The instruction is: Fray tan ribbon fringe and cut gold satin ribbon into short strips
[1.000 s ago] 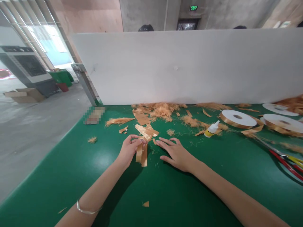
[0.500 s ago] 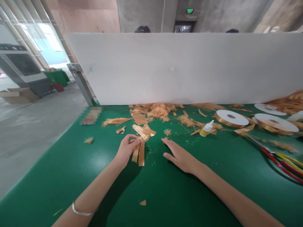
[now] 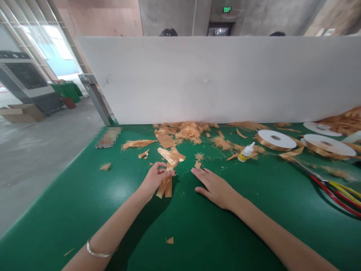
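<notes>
Thumb and fingers of my left hand (image 3: 156, 177) are closed on gold ribbon strips (image 3: 168, 188), whose lower ends hang toward me. Just beyond them, several shiny cut ribbon pieces (image 3: 169, 155) lie overlapping on the table. My right hand (image 3: 216, 188) is open, palm down, fingers stretched out over the green tabletop. At its fingertips lies a small ribbon scrap (image 3: 197, 165), and a little tuft of frayed threads (image 3: 199, 156) sits behind that. A white glue bottle with a yellow label (image 3: 246, 152) stands tilted to the right of the hands.
Ribbon spools (image 3: 276, 140) lie at the right, near scissors with red and yellow handles (image 3: 328, 184). A heap of frayed fibre (image 3: 190, 131) rests against the white partition (image 3: 205, 81). A blurred-out flat object (image 3: 108, 137) lies at the left edge.
A small ribbon scrap now shows at my right fingertips. My left hand has shifted slightly right, and the strips in it have turned a little. Small bits appear beside the left hand.
</notes>
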Demonstrator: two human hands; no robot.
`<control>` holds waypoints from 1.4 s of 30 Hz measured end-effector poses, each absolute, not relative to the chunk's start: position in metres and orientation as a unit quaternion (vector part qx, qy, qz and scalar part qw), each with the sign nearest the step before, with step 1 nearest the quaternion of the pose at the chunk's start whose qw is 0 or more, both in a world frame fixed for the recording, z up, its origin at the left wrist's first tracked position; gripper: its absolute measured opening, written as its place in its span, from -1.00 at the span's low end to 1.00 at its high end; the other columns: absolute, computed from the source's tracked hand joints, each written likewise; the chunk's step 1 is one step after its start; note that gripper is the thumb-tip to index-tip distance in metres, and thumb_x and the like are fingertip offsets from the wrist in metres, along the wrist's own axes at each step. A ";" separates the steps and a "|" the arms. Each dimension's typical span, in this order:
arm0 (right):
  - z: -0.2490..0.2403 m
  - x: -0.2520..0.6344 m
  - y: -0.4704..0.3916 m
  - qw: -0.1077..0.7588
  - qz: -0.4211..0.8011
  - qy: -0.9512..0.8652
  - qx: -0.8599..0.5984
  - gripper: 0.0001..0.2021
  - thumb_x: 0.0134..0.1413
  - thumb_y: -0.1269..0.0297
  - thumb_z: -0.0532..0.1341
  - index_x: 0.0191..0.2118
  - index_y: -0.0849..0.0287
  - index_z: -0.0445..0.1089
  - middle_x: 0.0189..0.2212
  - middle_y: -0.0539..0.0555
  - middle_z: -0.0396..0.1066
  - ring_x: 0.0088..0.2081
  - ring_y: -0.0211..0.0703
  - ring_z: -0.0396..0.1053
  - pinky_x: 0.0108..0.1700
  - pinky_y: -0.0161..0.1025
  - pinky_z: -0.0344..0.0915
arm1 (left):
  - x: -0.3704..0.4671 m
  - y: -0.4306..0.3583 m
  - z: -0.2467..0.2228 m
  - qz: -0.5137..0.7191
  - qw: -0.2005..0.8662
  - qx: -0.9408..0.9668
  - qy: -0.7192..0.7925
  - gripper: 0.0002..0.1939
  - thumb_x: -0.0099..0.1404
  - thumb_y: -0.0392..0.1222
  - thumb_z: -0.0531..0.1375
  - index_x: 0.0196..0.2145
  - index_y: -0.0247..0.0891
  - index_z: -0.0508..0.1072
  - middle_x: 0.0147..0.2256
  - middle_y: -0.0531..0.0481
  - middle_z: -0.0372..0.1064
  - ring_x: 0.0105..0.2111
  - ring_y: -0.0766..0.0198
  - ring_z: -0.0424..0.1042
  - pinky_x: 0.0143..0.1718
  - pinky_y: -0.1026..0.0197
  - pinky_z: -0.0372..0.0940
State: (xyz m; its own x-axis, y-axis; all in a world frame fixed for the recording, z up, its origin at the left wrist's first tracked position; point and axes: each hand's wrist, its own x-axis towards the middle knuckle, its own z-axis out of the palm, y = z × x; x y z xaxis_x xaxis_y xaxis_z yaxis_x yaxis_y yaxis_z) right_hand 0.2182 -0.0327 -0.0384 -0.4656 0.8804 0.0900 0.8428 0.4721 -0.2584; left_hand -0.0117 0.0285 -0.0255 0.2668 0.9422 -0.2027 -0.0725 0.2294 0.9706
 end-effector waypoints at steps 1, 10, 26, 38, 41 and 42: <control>-0.040 0.228 -0.030 0.106 0.086 -0.840 -0.525 -0.37 0.21 -0.09 -0.18 0.28 0.18 -0.06 0.24 0.12 -0.01 0.24 -0.03 -0.03 0.24 0.04 -0.01 | -0.012 0.029 -0.025 0.396 0.640 0.470 0.461 -0.60 -0.07 -0.20 0.34 -0.34 -0.23 0.21 -0.48 -0.05 0.50 -0.17 0.04 0.48 0.00 0.04 0.18; -0.049 0.278 -0.026 0.088 0.077 -0.729 -0.675 -0.24 0.16 -0.19 -0.28 0.30 0.27 -0.16 0.29 0.12 -0.21 0.29 -0.05 -0.22 0.28 0.03 -0.19 | -0.014 0.032 -0.028 0.398 0.656 0.457 0.449 -0.58 -0.07 -0.19 0.35 -0.32 -0.23 0.20 -0.47 -0.06 0.50 -0.14 0.04 0.46 0.01 0.04 0.17; -0.049 0.262 -0.083 0.085 0.080 -0.793 -0.598 -0.34 0.18 -0.12 -0.14 0.31 0.05 -0.21 0.29 0.01 -0.18 0.29 -0.04 -0.22 0.27 0.08 -0.14 | -0.012 0.032 -0.025 0.411 0.667 0.426 0.453 -0.57 -0.11 -0.17 0.38 -0.36 -0.24 0.23 -0.50 -0.07 0.50 -0.17 0.03 0.48 0.02 0.02 0.18; -0.051 0.240 -0.008 0.042 0.080 -0.804 -0.588 -0.27 0.13 -0.23 -0.29 0.31 0.09 -0.19 0.31 0.04 -0.36 0.30 -0.03 -0.38 0.26 0.12 -0.28 | -0.012 0.032 -0.024 0.402 0.687 0.396 0.458 -0.62 -0.06 -0.23 0.36 -0.36 -0.25 0.23 -0.43 -0.11 0.51 -0.20 0.10 0.49 -0.07 0.11 0.26; -0.048 0.253 0.028 0.037 0.056 -0.744 -0.664 -0.22 0.12 -0.24 -0.27 0.30 0.21 -0.12 0.31 0.17 -0.29 0.30 0.08 -0.33 0.23 0.21 -0.26 | -0.011 0.031 -0.020 0.402 0.689 0.393 0.458 -0.63 -0.05 -0.26 0.35 -0.37 -0.24 0.23 -0.47 -0.09 0.50 -0.21 0.09 0.50 -0.09 0.10 0.27; -0.045 0.259 0.038 0.040 0.043 -0.715 -0.697 -0.24 0.13 -0.21 -0.24 0.28 0.26 -0.04 0.29 0.24 -0.21 0.29 0.16 -0.27 0.20 0.27 -0.25 | -0.011 0.030 -0.019 0.404 0.688 0.394 0.457 -0.64 -0.05 -0.27 0.35 -0.37 -0.24 0.23 -0.48 -0.08 0.49 -0.21 0.09 0.49 -0.09 0.09 0.27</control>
